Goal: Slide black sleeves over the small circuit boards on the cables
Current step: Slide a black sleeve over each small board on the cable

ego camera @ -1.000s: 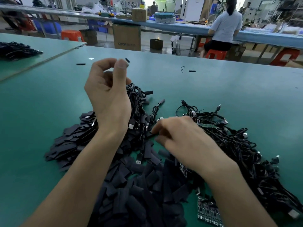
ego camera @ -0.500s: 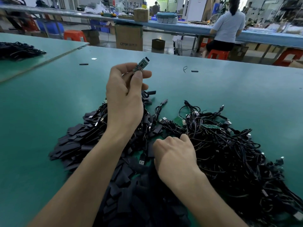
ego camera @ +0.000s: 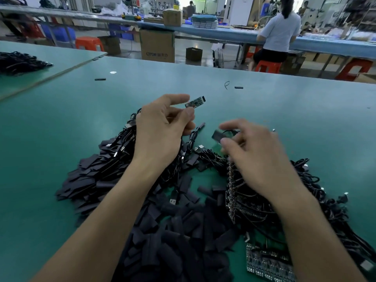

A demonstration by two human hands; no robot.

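Right hand [ego camera: 258,157] and its black sleeve [ego camera: 218,136] blurred, circuit board [ego camera: 195,102] partly hidden behind left hand [ego camera: 158,135]

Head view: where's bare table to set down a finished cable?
Bare table left of the sleeve pile; a wide strip beyond the left hand and right hand, up to the stray sleeve; more right of the cable tangle. Crowded: near centre, where the piles meet, with only a small green gap between them.

Factory assembly hall. Long green table [ego camera: 284,119] in front, long blue bench [ego camera: 223,34] behind it. Big heaps of identical parts: cables [ego camera: 329,200], sleeves [ego camera: 179,231]. Cardboard boxes [ego camera: 157,45] on floor, blue bins [ego camera: 61,33], orange stools [ego camera: 89,43]. Worker [ego camera: 279,31] sits at bench, back to camera.
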